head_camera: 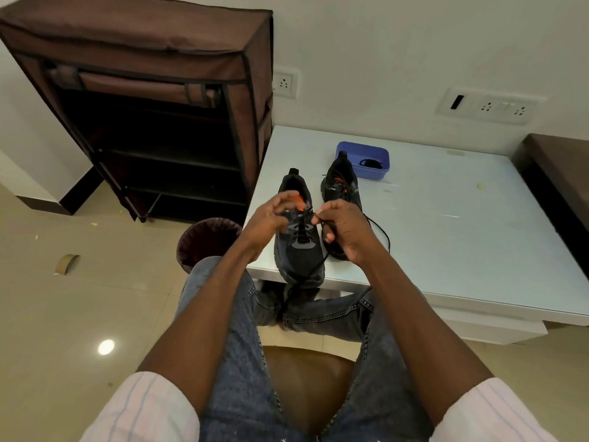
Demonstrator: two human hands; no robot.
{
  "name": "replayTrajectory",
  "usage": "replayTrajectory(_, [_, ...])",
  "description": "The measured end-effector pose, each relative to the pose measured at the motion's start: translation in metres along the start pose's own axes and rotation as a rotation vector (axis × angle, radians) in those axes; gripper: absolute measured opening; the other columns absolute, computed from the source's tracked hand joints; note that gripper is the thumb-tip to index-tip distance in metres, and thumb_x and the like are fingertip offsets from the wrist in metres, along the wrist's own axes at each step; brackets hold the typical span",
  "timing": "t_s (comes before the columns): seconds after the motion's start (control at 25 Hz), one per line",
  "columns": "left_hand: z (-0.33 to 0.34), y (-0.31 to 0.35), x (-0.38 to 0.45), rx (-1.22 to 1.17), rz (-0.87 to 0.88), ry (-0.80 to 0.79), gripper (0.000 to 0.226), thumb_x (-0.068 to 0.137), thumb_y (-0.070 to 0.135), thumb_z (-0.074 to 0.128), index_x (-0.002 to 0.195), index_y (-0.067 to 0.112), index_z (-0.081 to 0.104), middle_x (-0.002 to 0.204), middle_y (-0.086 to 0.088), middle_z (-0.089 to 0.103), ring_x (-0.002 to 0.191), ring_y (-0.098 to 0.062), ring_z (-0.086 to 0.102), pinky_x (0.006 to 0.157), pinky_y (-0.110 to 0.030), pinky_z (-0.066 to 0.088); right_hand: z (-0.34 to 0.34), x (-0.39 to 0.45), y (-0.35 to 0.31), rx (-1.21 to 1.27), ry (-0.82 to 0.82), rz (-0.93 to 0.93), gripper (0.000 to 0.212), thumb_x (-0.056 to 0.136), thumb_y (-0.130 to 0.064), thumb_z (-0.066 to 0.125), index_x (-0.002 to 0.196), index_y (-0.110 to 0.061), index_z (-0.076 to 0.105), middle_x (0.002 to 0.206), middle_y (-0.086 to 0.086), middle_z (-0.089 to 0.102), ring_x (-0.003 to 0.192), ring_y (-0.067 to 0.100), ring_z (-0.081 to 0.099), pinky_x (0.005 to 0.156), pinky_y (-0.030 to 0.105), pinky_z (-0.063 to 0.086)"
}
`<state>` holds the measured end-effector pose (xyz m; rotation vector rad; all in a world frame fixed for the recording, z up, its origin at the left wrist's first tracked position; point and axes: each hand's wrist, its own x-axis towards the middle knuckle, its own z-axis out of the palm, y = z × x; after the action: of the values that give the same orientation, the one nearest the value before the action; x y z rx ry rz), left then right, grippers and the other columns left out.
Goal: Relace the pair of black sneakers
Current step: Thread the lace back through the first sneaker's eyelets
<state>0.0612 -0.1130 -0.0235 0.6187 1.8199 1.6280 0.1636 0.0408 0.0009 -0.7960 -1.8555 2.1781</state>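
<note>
Even indoor light, a lamp's glare spot on the glossy floor (106, 347), wide-angle bending at edges.

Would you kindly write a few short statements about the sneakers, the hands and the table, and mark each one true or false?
1. Both sneakers, the near sneaker and the far sneaker, stand on the white table. True.
2. The right hand pinches a black lace. True.
3. The blue tub sits on the floor. False: it sits on the table behind the far sneaker.
4. The left hand rests in the lap. False: it is at the near sneaker's eyelets.
</note>
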Motion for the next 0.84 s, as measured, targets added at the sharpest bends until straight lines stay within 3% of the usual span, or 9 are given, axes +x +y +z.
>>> replayTrajectory(0.12, [0.005, -0.004, 0.002, -0.02, -0.005, -0.048, 0.024, 0.088, 0.01, 0.068, 0.108, 0.022, 0.071, 0.095, 0.001, 0.073, 0.09, -0.004, 0.067, 0.079, -0.019, 0.051, 0.002, 0.005, -0.001, 0.101, -0.016, 0.016, 0.012, 0.093, -0.003, 0.055, 0.083, -0.009, 0.055, 0.069, 0.006, 0.062, 0.038, 0.01, 0.035, 0.043, 0.023, 0.029])
replayTrajectory(0.16, [0.005, -0.004, 0.003, -0.023, -0.019, 0.049, 0.01, 0.09, 0.017, 0.07, 0.098, 0.018, 0.074, 0.091, 0.002, 0.073, 0.081, 0.001, 0.066, 0.072, -0.013, 0.049, -0.003, 0.008, -0.003, 0.18, 0.004, 0.016, 0.012, 0.092, -0.002, 0.055, 0.083, -0.01, 0.055, 0.071, 0.006, 0.061, 0.039, 0.009, 0.035, 0.043, 0.023, 0.029])
replayTrajectory(0.24, [-0.004, -0.012, 0.009, 0.012, -0.089, 0.349, 0.015, 0.092, 0.021, 0.069, 0.087, 0.009, 0.074, 0.083, -0.003, 0.07, 0.07, -0.001, 0.063, 0.061, -0.011, 0.045, -0.019, 0.014, -0.006, 0.302, 0.079, -0.006, 0.012, 0.091, -0.002, 0.055, 0.083, -0.011, 0.056, 0.072, 0.005, 0.062, 0.04, 0.008, 0.036, 0.043, 0.022, 0.032])
replayTrajectory(0.36, [-0.019, -0.036, 0.022, 0.386, -0.341, 0.665, 0.021, 0.093, 0.021, 0.063, 0.095, 0.001, 0.069, 0.105, -0.015, 0.068, 0.101, -0.025, 0.059, 0.078, -0.032, 0.046, -0.047, 0.021, -0.007, 0.306, 0.194, -0.024, 0.015, 0.094, 0.0, 0.048, 0.089, -0.01, 0.057, 0.075, 0.003, 0.066, 0.045, 0.009, 0.043, 0.047, 0.022, 0.038])
replayTrajectory(0.44, [-0.017, -0.04, 0.02, 0.693, -0.482, 0.627, 0.027, 0.091, 0.017, 0.06, 0.11, 0.0, 0.066, 0.13, -0.02, 0.054, 0.124, -0.036, 0.044, 0.095, -0.042, 0.042, -0.055, 0.025, -0.002, 0.174, 0.194, -0.009, 0.017, 0.096, 0.002, 0.044, 0.1, -0.007, 0.057, 0.082, 0.005, 0.068, 0.051, 0.01, 0.05, 0.051, 0.023, 0.041])
replayTrajectory(0.56, [-0.007, -0.03, 0.018, 0.733, -0.16, 0.542, 0.042, 0.081, 0.013, 0.062, 0.122, 0.005, 0.062, 0.136, -0.012, 0.048, 0.129, -0.03, 0.042, 0.106, -0.031, 0.038, -0.041, 0.027, 0.012, -0.115, 0.107, 0.017, 0.011, 0.097, -0.003, 0.051, 0.106, -0.003, 0.058, 0.084, 0.009, 0.071, 0.049, 0.011, 0.053, 0.045, 0.021, 0.039])
replayTrajectory(0.64, [0.006, -0.022, 0.017, 0.419, 0.09, 0.353, 0.04, 0.083, 0.009, 0.064, 0.124, 0.012, 0.064, 0.127, 0.001, 0.057, 0.119, -0.013, 0.052, 0.099, -0.011, 0.039, -0.022, 0.026, 0.022, -0.265, 0.023, -0.003, 0.009, 0.095, -0.011, 0.061, 0.099, -0.003, 0.063, 0.076, 0.01, 0.068, 0.044, 0.011, 0.049, 0.041, 0.02, 0.034])
replayTrajectory(0.76, [0.023, -0.023, 0.015, 0.281, 0.107, 0.057, 0.023, 0.095, 0.017, 0.064, 0.118, 0.017, 0.067, 0.103, 0.002, 0.072, 0.093, -0.008, 0.068, 0.09, -0.023, 0.053, -0.002, 0.029, 0.029, -0.296, -0.041, -0.058, 0.013, 0.094, -0.018, 0.066, 0.088, -0.007, 0.067, 0.067, 0.007, 0.061, 0.044, 0.011, 0.045, 0.041, 0.019, 0.031])
replayTrajectory(0.84, [0.023, -0.026, 0.016, 0.36, 0.062, 0.037, 0.015, 0.098, 0.022, 0.059, 0.105, 0.014, 0.07, 0.083, -0.002, 0.071, 0.073, -0.012, 0.066, 0.073, -0.03, 0.055, -0.005, 0.035, 0.031, -0.257, -0.062, -0.05, 0.013, 0.097, -0.014, 0.06, 0.091, -0.006, 0.068, 0.07, 0.007, 0.062, 0.048, 0.011, 0.048, 0.044, 0.021, 0.032])
